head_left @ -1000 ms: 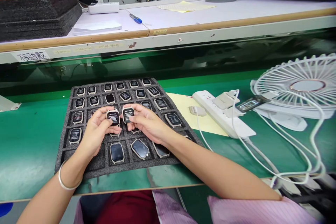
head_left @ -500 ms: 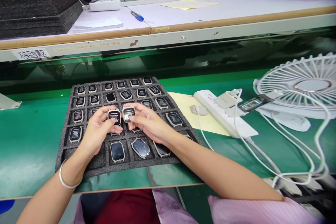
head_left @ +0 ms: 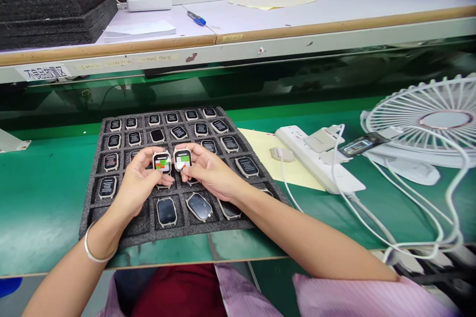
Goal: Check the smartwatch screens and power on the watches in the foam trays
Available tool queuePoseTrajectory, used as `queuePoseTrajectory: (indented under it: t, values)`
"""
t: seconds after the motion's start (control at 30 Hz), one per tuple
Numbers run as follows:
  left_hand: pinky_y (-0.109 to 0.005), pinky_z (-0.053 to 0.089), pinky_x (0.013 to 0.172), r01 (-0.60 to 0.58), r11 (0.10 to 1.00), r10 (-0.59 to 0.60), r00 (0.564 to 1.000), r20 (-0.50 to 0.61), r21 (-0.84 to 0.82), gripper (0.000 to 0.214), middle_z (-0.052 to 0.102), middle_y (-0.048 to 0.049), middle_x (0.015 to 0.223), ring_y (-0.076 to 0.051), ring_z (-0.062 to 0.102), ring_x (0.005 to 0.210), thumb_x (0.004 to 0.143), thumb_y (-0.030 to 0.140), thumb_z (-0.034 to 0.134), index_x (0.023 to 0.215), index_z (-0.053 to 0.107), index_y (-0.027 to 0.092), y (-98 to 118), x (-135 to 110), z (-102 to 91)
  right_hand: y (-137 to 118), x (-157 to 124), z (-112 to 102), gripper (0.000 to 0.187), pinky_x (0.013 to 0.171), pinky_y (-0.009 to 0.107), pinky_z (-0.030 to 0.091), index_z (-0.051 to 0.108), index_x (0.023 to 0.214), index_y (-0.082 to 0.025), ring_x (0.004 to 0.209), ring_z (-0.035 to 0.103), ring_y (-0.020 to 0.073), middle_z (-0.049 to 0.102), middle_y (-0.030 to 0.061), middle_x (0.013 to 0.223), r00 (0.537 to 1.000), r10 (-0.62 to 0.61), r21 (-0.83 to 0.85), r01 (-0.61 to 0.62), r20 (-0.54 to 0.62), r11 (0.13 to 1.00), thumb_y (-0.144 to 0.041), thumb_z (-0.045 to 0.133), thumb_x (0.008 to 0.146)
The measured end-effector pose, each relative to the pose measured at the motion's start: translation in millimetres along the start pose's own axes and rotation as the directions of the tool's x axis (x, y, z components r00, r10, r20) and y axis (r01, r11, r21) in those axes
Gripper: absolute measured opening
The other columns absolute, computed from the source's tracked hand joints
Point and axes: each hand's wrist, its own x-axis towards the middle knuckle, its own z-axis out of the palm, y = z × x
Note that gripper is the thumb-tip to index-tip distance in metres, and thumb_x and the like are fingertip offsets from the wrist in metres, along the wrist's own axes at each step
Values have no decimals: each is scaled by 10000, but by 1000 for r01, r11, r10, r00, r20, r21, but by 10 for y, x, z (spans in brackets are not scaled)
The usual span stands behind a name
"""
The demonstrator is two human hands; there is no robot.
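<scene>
Above a black foam tray [head_left: 145, 237] of watch bodies, each hand grips one strapless smartwatch. My left hand [head_left: 139, 178] is closed round the left smartwatch [head_left: 162, 159], its thumb at the lower edge of the screen. Beside it, my right hand [head_left: 211, 171] pinches the right smartwatch [head_left: 182, 156], thumb also low on the screen. Both screens are lit with green, white and red blocks. Under the hands, several more watches lie in the tray's pockets, among them a dark-screened watch [head_left: 166, 211] and a tilted watch [head_left: 199, 206]. My hands cover some middle pockets.
At the right, a white power strip [head_left: 320, 158] with chargers and cables lies on yellow paper [head_left: 260, 143]. A white fan [head_left: 442, 119] stands beyond. A raised shelf [head_left: 238, 49] runs along the back, carrying stacked black foam [head_left: 55, 15] and a blue pen [head_left: 196, 18].
Both held watches' screens have switched from white text on black to coloured green, white and red blocks. The hands have hardly moved; the view has shifted slightly.
</scene>
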Motion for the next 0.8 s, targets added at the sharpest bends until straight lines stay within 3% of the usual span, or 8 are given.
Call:
queuePoseTrajectory:
  t: [0.1,0.2,0.3,0.5,0.8]
  values:
    - [-276,636,623,30,1000,-30,1000,4,-4,451,679,-11,960,-134,713,592,666,235,757,1078,582,182,-3,6,4,15,10,0,403,570,241,471,594,1096,-207,578,560,88,624,-27,843,1000,16,18,-15,-13,1000,-165,769,736]
    - [-295,632,589,70,997,-70,998,2,-20,398,701,-19,851,-167,717,576,747,354,727,1073,590,171,9,7,6,12,26,-2,308,504,236,439,610,1048,-201,544,536,100,641,-6,793,996,76,74,-73,-38,995,-338,763,819]
    - [-307,626,581,96,994,-95,995,23,-53,389,734,-48,858,-192,726,575,764,388,678,1067,585,163,26,3,6,-4,31,-4,329,489,238,445,625,1021,-199,568,541,118,662,18,791,995,94,127,-88,-44,988,-428,762,830]
    - [-301,632,600,106,993,-104,994,40,-56,438,748,-36,891,-193,732,579,686,307,692,1083,583,159,44,-10,4,0,18,-17,367,498,228,448,617,1037,-200,528,523,79,678,-2,862,995,90,75,-87,-36,993,-303,823,752]
    - [-286,645,599,86,995,-84,996,39,-44,410,719,-3,892,-173,731,584,672,259,692,1059,597,165,29,-10,1,24,18,-24,330,506,213,441,602,1055,-196,525,518,64,638,-27,835,998,53,32,-52,-29,998,-239,770,774]
